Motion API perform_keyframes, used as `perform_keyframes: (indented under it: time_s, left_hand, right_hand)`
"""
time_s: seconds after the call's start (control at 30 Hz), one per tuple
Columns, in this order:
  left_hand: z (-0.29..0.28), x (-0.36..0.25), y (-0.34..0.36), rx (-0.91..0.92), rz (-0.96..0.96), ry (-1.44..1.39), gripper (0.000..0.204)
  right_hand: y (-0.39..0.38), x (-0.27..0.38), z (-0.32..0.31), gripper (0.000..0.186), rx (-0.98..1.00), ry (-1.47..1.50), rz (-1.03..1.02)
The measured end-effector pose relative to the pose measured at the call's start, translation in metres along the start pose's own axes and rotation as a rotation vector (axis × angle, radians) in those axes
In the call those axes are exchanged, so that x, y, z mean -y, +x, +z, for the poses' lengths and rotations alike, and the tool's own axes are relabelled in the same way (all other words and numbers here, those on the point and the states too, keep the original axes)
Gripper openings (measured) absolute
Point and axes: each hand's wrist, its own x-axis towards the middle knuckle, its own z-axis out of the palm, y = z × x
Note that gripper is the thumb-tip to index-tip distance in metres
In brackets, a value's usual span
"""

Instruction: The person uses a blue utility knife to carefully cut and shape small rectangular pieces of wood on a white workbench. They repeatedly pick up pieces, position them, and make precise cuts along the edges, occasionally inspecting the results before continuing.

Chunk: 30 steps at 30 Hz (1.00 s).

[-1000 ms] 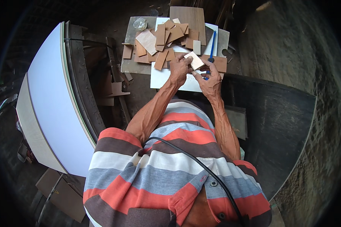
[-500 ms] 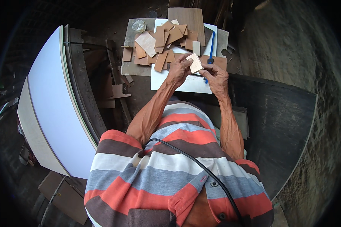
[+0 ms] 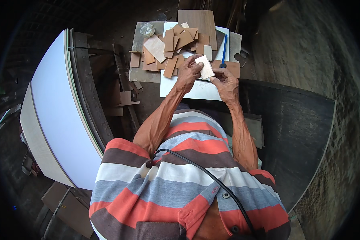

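A small pale rectangular wood piece (image 3: 205,67) is held up over the near part of the work table. My left hand (image 3: 189,75) pinches it along its left side, the thumb lying on its face. At its lower right corner, my right hand (image 3: 227,85) grips the edge between thumb and fingers. Just beyond my hands lies a loose heap of brown wood pieces (image 3: 185,40), with a pale square piece (image 3: 154,49) among them. A blue-handled tool (image 3: 225,50) rests to the right of the heap, its lower end partly behind my right hand.
A clear glass dish (image 3: 147,29) stands at the table's far left. Under the work lies a white board (image 3: 176,89). A large white curved panel (image 3: 64,112) rises on my left, and a dark board (image 3: 288,124) is on my right. A black cable (image 3: 196,162) crosses my shirt.
The pale wood piece has turned slightly in my fingers, showing its face more fully. My right hand has shifted a little left and now covers the lower end of the blue tool.
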Motion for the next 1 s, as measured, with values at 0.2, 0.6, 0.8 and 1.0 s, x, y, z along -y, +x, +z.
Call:
perform_keyframes:
  time_s: [0.2,0.6,0.8,1.0]
  left_hand:
    - [-0.001,0.005,0.002,0.009,0.016,0.157,0.041]
    - [-0.012,0.019,0.004,-0.219,0.031,0.16,0.033]
    - [-0.025,0.031,0.026,-0.245,0.032,0.456,0.036]
    - [-0.027,0.024,0.035,-0.25,-0.027,0.547,0.039]
  right_hand:
    - [0.004,-0.025,0.007,0.02,-0.116,0.028,0.118]
    - [0.011,-0.072,0.025,0.021,-0.145,0.019,0.21]
    - [0.017,-0.06,0.036,0.025,-0.145,-0.243,0.158]
    - [0.026,-0.068,0.031,0.024,-0.106,-0.043,0.24]
